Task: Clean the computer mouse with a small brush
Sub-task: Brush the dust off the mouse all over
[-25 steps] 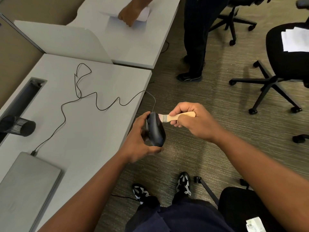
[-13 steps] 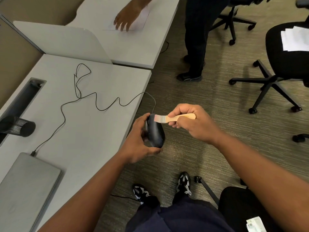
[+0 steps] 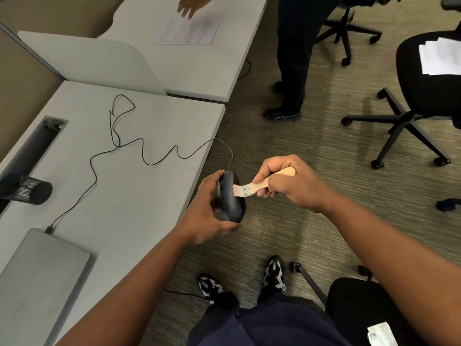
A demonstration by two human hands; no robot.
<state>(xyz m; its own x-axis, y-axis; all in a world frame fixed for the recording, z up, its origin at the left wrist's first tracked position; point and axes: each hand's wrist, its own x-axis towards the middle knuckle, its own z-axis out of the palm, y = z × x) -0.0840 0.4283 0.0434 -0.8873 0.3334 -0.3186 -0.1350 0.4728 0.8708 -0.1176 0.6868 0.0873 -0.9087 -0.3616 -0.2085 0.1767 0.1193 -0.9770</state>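
Mouse (image 3: 230, 197), black and corded, held up on edge in the centre of the frame, off the right edge of the worktop (image 3: 129, 196) and over the carpet. Cupped in the left hand (image 3: 208, 216): thumb curled over its upper end, fingers wrapped beneath its lower end, grip closed round the body. Brush (image 3: 259, 186) just right of it, wooden handle running up and right into the right hand (image 3: 287, 182), pale bristles touching the upper face of the mouse. Right grip closed round the handle, thumb and fingers pinching it near the metal band, butt end of the handle showing past the knuckles.

Cord (image 3: 139, 156) trailing from the top of the mouse leftward in loose bends across the worktop and down to a plug at the closed laptop (image 3: 37, 283) in the lower left of the frame. Dark mesh cup (image 3: 27, 189) lying on its side at the left edge. Printed sheet (image 3: 190, 28) on a second worktop at upper centre, another person's hand (image 3: 193, 3) just above it. Black office chair (image 3: 424, 91) with papers on the seat at upper right.
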